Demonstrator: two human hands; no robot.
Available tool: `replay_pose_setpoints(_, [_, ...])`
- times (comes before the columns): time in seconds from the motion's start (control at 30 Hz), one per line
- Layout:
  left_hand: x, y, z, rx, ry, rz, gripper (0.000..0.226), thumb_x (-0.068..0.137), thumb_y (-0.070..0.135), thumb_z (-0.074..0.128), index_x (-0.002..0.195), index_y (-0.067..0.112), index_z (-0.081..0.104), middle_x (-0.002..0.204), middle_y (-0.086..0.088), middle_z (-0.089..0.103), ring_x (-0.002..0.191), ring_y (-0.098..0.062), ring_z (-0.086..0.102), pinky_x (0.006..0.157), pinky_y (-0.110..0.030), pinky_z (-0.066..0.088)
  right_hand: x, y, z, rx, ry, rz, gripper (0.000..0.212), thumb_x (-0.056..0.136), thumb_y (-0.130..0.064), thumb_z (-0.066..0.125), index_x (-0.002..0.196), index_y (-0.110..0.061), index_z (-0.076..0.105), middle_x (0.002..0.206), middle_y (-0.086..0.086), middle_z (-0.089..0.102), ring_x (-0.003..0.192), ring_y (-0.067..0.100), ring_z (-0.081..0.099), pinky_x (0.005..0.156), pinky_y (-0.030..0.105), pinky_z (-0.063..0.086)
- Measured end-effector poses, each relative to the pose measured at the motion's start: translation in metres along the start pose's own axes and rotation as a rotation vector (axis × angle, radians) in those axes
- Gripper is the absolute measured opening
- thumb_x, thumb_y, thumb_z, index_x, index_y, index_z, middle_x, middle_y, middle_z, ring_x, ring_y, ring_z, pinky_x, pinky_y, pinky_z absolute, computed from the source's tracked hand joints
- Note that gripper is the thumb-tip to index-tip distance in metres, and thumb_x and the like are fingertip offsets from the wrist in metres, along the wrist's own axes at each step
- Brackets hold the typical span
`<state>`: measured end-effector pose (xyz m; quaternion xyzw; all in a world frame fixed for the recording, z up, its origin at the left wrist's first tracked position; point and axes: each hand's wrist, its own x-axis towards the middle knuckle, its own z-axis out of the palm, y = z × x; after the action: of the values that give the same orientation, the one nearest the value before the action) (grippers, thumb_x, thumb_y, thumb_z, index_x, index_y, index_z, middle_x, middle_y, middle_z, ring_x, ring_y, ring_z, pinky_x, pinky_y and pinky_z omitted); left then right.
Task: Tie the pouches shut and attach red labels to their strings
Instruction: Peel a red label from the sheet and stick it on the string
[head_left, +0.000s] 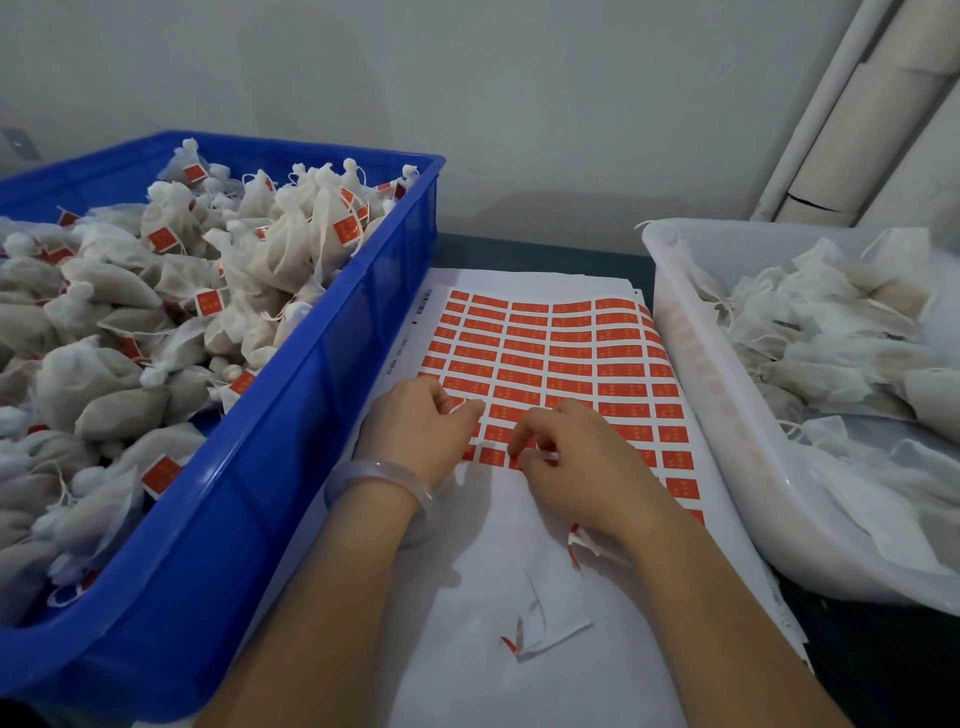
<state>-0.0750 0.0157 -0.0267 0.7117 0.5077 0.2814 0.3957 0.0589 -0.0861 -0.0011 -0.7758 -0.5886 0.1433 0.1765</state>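
The right grip (582, 457) covers several labels (524, 374) beneath it; whether its fingertips pinch one cannot be told. Print on the labels is too small to read. The blue bin (291, 395), left of the left grip (421, 426), and the white bin (727, 415), right of the right grip, run off the edges.

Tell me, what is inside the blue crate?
The blue crate holds a heap of tied white pouches, many with red labels on their strings. The heap covers the crate's bottom.

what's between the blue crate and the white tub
In the head view, the sheet of red labels lies between the blue crate and white tub, with both hands picking at it.
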Motion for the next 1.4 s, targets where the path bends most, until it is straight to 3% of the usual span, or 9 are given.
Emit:
replay_pose_setpoints(0.3, [0.000,-0.001,0.000,0.004,0.001,0.002,0.016,0.083,0.048,0.062,0.079,0.034,0.056,0.074,0.027,0.060,0.059,0.001,0.066,0.050,-0.015,0.048,0.002,0.000,-0.004,-0.100,-0.121,-0.020,0.027,0.095,-0.024,0.050,0.118,-0.038,0.047,0.129,-0.006,0.045,0.110,0.014,0.044,0.095,0.030,0.040])
replay_pose_setpoints(0.47, [0.000,-0.001,0.001,0.003,0.002,-0.002,0.015,0.083,0.048,0.062,0.078,0.035,0.056,0.074,0.027,0.059,0.059,0.000,0.066,0.050,-0.014,0.046,0.013,-0.001,-0.010,-0.116,-0.231,-0.034,0.024,0.093,-0.019,0.049,0.100,-0.040,0.040,0.123,-0.003,0.044,0.101,0.013,0.039,0.085,0.028,0.039])
replay_pose_setpoints(0.63, [0.001,-0.002,0.001,0.001,0.002,-0.007,0.016,0.082,0.050,0.063,0.077,0.035,0.057,0.070,0.027,0.061,0.059,0.005,0.066,0.050,-0.016,0.050,0.013,0.006,-0.007,-0.071,-0.187,-0.070,0.023,0.094,-0.024,0.052,0.098,-0.042,0.037,0.121,-0.007,0.047,0.099,0.012,0.046,0.082,0.023,0.040])
replay_pose_setpoints(0.83, [0.001,-0.002,0.000,-0.024,0.006,-0.010,0.019,0.081,0.050,0.063,0.076,0.033,0.058,0.066,0.027,0.062,0.058,0.008,0.065,0.050,-0.016,0.051,0.007,0.013,-0.001,0.004,-0.037,-0.083,0.028,0.090,-0.034,0.058,0.117,-0.041,0.059,0.126,-0.014,0.051,0.105,0.009,0.051,0.086,0.021,0.037])
replay_pose_setpoints(0.97, [-0.001,0.005,-0.001,-0.098,-0.012,-0.018,0.016,0.080,0.050,0.063,0.078,0.034,0.059,0.063,0.033,0.061,0.059,0.003,0.067,0.053,-0.021,0.055,0.003,0.016,0.002,0.107,0.052,-0.107,0.016,0.086,-0.033,0.064,0.101,-0.033,0.070,0.117,-0.017,0.060,0.092,0.001,0.054,0.084,0.014,0.035])
replay_pose_setpoints(1.03, [-0.002,0.007,-0.003,-0.143,0.000,-0.024,0.013,0.083,0.046,0.061,0.079,0.034,0.059,0.063,0.029,0.063,0.059,0.001,0.067,0.053,-0.022,0.055,0.002,0.017,0.001,0.157,0.061,-0.114,0.009,0.088,-0.030,0.062,0.091,-0.037,0.066,0.109,-0.019,0.060,0.082,-0.002,0.052,0.077,0.009,0.034])
replay_pose_setpoints(1.13, [-0.005,0.014,-0.005,-0.205,0.012,0.003,0.010,0.087,0.042,0.059,0.080,0.034,0.059,0.072,0.024,0.066,0.063,0.002,0.068,0.051,-0.020,0.054,0.002,0.019,-0.002,0.284,0.089,-0.062,0.019,0.092,-0.027,0.056,0.077,-0.038,0.052,0.092,-0.025,0.054,0.079,-0.003,0.054,0.068,0.006,0.035])
replay_pose_setpoints(1.3, [-0.016,0.038,-0.011,-0.487,-0.025,0.042,0.009,0.088,0.033,0.058,0.080,0.030,0.060,0.071,0.023,0.069,0.064,-0.002,0.069,0.048,-0.017,0.051,0.004,0.022,-0.016,0.591,0.199,0.040,0.017,0.094,-0.025,0.053,0.078,-0.032,0.056,0.083,-0.020,0.060,0.070,-0.002,0.061,0.053,0.005,0.045])
replay_pose_setpoints(1.4, [-0.022,0.049,-0.017,-0.602,-0.047,0.078,0.010,0.087,0.027,0.059,0.077,0.028,0.062,0.064,0.026,0.066,0.060,0.004,0.066,0.045,-0.011,0.046,0.004,0.026,-0.024,0.901,0.338,0.199,0.015,0.094,-0.029,0.052,0.082,-0.027,0.061,0.087,-0.012,0.067,0.074,0.006,0.068,0.061,0.016,0.053])
